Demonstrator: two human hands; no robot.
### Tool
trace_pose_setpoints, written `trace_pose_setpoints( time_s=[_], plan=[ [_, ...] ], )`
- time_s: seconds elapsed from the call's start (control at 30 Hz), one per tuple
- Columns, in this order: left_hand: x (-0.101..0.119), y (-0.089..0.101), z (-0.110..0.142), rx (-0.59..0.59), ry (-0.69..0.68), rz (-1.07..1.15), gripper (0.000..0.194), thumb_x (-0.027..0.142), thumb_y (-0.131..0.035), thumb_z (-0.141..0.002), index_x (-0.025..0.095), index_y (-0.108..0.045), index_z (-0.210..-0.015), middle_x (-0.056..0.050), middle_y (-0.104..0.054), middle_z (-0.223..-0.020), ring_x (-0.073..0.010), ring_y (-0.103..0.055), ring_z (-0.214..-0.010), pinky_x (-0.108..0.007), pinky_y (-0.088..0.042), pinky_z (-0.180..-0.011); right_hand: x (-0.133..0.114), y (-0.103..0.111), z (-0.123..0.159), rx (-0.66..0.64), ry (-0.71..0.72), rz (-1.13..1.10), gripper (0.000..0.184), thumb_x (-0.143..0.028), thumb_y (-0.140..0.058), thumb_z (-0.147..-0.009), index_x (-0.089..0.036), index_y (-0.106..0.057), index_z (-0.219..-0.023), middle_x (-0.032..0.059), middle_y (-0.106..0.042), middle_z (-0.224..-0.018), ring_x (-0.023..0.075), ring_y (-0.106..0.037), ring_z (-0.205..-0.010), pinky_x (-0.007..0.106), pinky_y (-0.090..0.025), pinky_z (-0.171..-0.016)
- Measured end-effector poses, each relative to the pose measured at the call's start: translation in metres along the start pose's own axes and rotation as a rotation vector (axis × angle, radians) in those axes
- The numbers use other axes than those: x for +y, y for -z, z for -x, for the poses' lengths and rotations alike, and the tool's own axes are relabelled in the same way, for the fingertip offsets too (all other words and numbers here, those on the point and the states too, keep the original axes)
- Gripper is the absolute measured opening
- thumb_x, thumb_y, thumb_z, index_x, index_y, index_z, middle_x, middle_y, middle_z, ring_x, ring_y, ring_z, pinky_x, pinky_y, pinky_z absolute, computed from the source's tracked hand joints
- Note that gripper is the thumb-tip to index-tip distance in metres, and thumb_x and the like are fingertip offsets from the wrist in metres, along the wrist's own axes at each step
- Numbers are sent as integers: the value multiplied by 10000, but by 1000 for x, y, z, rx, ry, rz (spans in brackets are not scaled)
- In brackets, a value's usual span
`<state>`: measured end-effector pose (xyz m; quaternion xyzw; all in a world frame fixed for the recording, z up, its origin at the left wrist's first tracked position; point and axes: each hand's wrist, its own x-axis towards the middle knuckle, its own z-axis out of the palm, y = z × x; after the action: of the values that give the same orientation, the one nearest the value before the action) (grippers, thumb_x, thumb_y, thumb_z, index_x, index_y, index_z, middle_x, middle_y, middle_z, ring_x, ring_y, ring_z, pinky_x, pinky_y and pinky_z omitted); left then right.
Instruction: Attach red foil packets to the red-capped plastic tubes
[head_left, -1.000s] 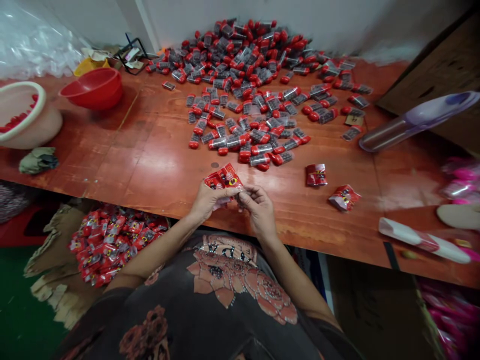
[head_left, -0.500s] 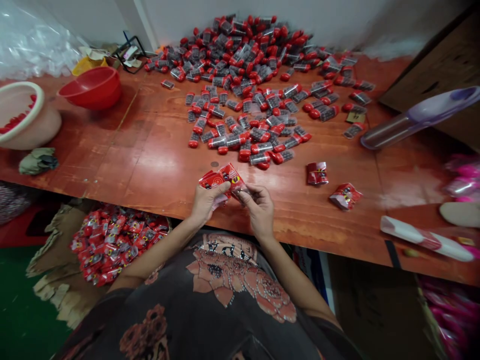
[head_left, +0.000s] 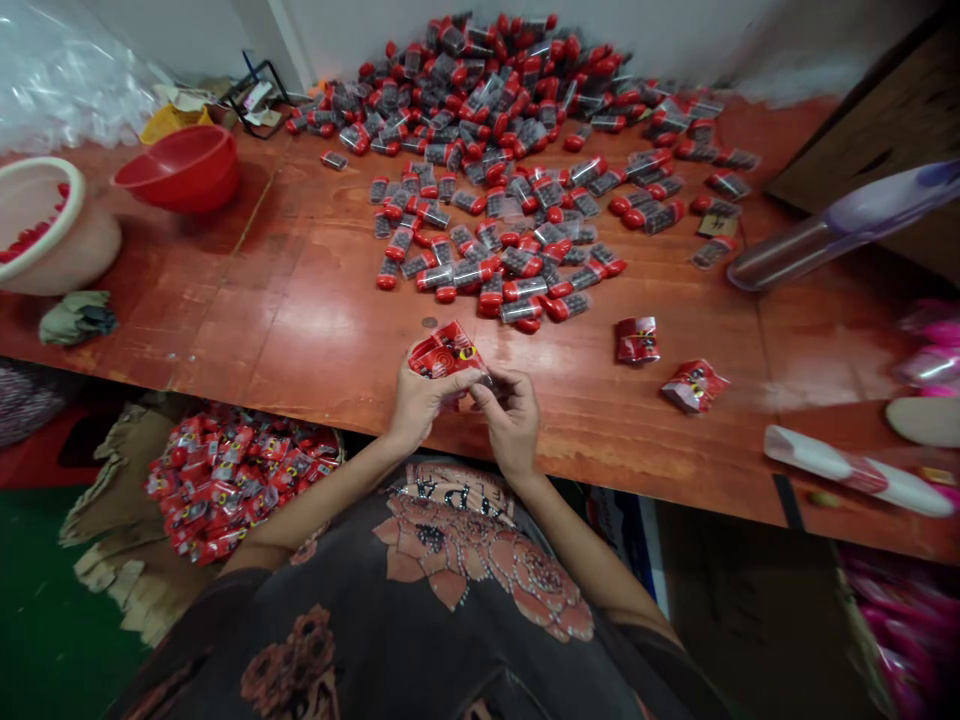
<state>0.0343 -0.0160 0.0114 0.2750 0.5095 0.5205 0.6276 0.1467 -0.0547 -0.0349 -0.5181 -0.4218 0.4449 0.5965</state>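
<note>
Close to the table's front edge, my left hand [head_left: 417, 402] is closed round red printed plastic packets [head_left: 447, 350], its thumb lying across their lower part. My right hand [head_left: 514, 418] pinches at the right edge of the same packets. Something small and dark shows between the two hands, too hidden to name. Beyond my hands lie many clear tubes with red caps and dark contents [head_left: 525, 289], heaped up against the wall. To the right of my hands, two more red packets [head_left: 637, 341] rest on the table.
Left on the table stand a white tub [head_left: 64, 235] with red pieces, a red bowl [head_left: 184, 170] and a crumpled cloth [head_left: 77, 318]. A container of red packets [head_left: 240, 480] sits below the edge. At right are a purple-clear tube [head_left: 817, 240] and a white roll [head_left: 855, 470].
My hands have drawn closer together. The upper packet, tilted out to the right before, now lies in line with the others. My left thumb has slid rightward across them.
</note>
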Motion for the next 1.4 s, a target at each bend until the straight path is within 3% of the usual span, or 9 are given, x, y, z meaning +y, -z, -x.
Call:
trace_pose_setpoints(
  time_s=[0.1,0.17,0.37,0.47,0.63,0.73,0.93,1.2,1.4],
  plan=[
    [2,1,-2,-11,30,0,412,252,-906,-508,154,-668,-829,-14,-722,-777,-143,-655,-618,-267,-547,-584,-1,0,0,-70,20,-7,329,-296,-685,-836,-286,-617,-1158,38,-682,-1135,198,-664,-1036,386,-576,-902],
    [4,3,-4,-21,60,3,392,251,-904,-515,147,-682,-821,-23,-727,-770,-157,-662,-616,-282,-556,-577,-2,1,-1,-97,-10,-43,355,-290,-685,-832,-298,-622,-1181,40,-674,-1188,207,-654,-1082,401,-578,-920],
    [5,13,-5,-161,136,26,377,223,-909,-510,138,-723,-827,-44,-745,-785,-158,-674,-632,-280,-571,-603,-2,8,-7,-171,-231,-190,333,-297,-667,-815,-277,-628,-1145,49,-691,-1106,176,-690,-797,331,-623,-621],
    [2,14,-4,-194,133,18,390,219,-910,-505,148,-731,-844,-36,-747,-787,-155,-669,-626,-278,-569,-595,-2,8,-5,-149,-173,-148,348,-296,-670,-819,-284,-615,-1163,43,-684,-1049,184,-683,-833,331,-624,-653],
    [-5,7,1,-91,100,-35,353,196,-906,-488,139,-731,-789,-20,-732,-731,-135,-657,-609,-247,-550,-599,2,6,2,-76,50,81,384,-271,-637,-874,-330,-608,-1252,45,-616,-1144,203,-631,-1050,397,-570,-912],
    [-2,7,1,-86,150,-63,399,192,-917,-450,137,-734,-801,-38,-740,-755,-151,-672,-622,-255,-552,-603,8,9,0,-110,17,20,388,-268,-657,-858,-340,-638,-1239,37,-612,-1205,209,-616,-1102,417,-530,-986],
    [8,21,-6,-82,198,-23,477,270,-916,-506,172,-722,-931,-18,-723,-730,-136,-630,-512,-242,-499,-482,7,16,-12,-204,-231,-180,433,-291,-742,-746,-332,-687,-1174,8,-695,-1155,195,-664,-918,382,-613,-775],
    [5,20,0,-132,171,-1,330,214,-884,-534,122,-709,-798,-20,-696,-670,-111,-603,-513,-232,-501,-513,-3,13,-16,-144,-298,-179,220,-250,-801,-647,-230,-704,-843,-26,-723,-813,144,-635,-722,296,-545,-713],
    [-8,26,-3,-138,202,29,350,180,-893,-513,124,-725,-814,-42,-731,-734,-132,-643,-570,-246,-536,-550,2,13,-16,-155,-353,-116,252,-313,-804,-628,-209,-612,-753,-55,-622,-640,114,-542,-560,256,-452,-557]
  ],
)
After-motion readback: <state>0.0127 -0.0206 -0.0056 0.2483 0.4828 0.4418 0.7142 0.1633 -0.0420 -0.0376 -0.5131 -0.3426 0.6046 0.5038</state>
